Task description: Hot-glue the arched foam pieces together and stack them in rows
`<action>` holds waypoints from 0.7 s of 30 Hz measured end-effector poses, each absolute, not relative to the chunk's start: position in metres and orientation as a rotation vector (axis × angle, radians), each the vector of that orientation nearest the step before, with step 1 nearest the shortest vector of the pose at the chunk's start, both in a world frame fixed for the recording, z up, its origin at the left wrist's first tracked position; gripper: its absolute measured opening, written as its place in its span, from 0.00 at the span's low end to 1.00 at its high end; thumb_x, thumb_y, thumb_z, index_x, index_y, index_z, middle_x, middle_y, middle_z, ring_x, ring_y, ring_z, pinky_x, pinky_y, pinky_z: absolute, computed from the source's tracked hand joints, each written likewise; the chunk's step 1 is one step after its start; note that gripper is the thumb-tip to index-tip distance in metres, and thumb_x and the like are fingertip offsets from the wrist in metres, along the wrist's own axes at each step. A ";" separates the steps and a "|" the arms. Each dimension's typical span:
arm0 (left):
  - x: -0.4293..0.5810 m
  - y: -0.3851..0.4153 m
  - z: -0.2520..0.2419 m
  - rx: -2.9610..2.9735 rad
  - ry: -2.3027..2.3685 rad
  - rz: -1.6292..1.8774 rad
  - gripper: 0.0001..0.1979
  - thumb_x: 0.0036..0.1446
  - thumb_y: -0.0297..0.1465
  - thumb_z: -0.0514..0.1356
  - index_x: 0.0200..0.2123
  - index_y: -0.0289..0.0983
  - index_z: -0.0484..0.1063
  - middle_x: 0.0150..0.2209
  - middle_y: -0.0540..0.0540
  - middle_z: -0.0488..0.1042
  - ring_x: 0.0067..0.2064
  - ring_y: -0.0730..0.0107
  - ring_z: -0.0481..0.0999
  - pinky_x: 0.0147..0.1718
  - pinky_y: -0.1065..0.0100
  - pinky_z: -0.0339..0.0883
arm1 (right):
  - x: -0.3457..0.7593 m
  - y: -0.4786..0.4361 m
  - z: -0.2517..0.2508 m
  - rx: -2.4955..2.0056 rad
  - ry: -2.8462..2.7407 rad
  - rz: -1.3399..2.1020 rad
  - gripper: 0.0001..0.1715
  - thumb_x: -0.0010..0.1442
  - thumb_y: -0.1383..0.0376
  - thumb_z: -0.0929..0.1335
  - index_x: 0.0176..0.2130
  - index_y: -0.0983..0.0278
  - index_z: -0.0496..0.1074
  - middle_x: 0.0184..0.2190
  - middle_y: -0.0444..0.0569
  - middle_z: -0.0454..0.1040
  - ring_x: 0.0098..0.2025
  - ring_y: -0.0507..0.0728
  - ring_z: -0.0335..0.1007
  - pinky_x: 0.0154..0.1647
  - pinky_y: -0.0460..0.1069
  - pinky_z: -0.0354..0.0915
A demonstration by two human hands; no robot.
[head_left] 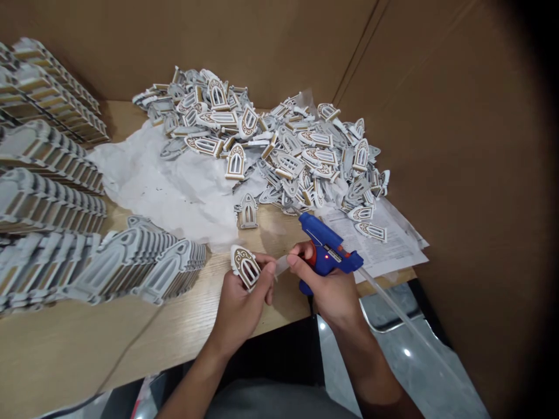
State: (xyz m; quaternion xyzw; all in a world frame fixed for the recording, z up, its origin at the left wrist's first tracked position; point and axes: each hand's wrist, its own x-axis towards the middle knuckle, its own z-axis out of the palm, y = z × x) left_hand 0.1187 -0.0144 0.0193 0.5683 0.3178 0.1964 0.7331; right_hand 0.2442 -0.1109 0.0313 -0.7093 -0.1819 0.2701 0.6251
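My left hand [244, 305] is closed around a small white arched window ornament [246, 266] with gold scrollwork, its patterned face turned up. In my right hand [334, 294] is a blue glue gun [326, 247] with a lit red light, its nozzle pointing up and left, away from the ornament. A long clear glue stick [404, 317] sticks out of its back end. Between the fingertips of both hands runs a small whitish translucent strip [282, 265], pinched by the right thumb and finger. Beyond my hands, a single grey-backed window ornament [248, 211] lies on the table.
A large heap of loose window ornaments [288, 154] covers the back of the table [183, 331], against a brown board wall [227, 41]. Stacked rows of ornaments [48, 198] line the left. Crumpled white paper [166, 186] and printed sheets [388, 244] lie beneath the heap.
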 end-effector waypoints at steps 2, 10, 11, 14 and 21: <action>0.118 -0.015 0.019 1.304 0.706 0.425 0.14 0.68 0.43 0.63 0.38 0.37 0.72 0.21 0.55 0.66 0.23 0.77 0.65 0.25 0.73 0.60 | 0.243 -0.110 0.032 -1.618 -0.406 0.629 0.16 0.59 0.58 0.78 0.33 0.59 0.70 0.36 0.45 0.79 0.38 0.56 0.75 0.48 0.54 0.70; 0.117 -0.015 0.019 1.397 0.784 0.419 0.12 0.64 0.40 0.67 0.35 0.37 0.74 0.25 0.53 0.70 0.25 0.75 0.66 0.26 0.71 0.62 | 0.243 -0.109 0.039 -1.605 -0.450 0.645 0.18 0.58 0.58 0.78 0.31 0.59 0.67 0.34 0.45 0.78 0.37 0.55 0.75 0.44 0.51 0.71; 0.117 -0.016 0.020 1.402 0.782 0.409 0.12 0.63 0.39 0.67 0.35 0.37 0.74 0.25 0.52 0.70 0.25 0.75 0.66 0.26 0.71 0.62 | 0.243 -0.109 0.040 -1.601 -0.453 0.653 0.18 0.57 0.57 0.78 0.31 0.59 0.67 0.34 0.45 0.78 0.36 0.55 0.74 0.43 0.51 0.71; 0.118 -0.016 0.021 1.408 0.767 0.384 0.10 0.63 0.37 0.66 0.35 0.37 0.74 0.26 0.52 0.70 0.25 0.75 0.66 0.26 0.71 0.62 | 0.244 -0.110 0.042 -1.601 -0.468 0.656 0.18 0.58 0.57 0.78 0.31 0.59 0.67 0.33 0.44 0.77 0.35 0.55 0.74 0.43 0.51 0.71; 0.115 -0.017 0.021 1.388 0.721 0.450 0.06 0.66 0.35 0.63 0.41 0.38 0.74 0.30 0.51 0.68 0.29 0.73 0.66 0.29 0.71 0.61 | 0.252 -0.117 0.035 -1.662 -0.501 0.570 0.15 0.62 0.58 0.76 0.32 0.59 0.69 0.34 0.44 0.76 0.38 0.56 0.73 0.47 0.52 0.69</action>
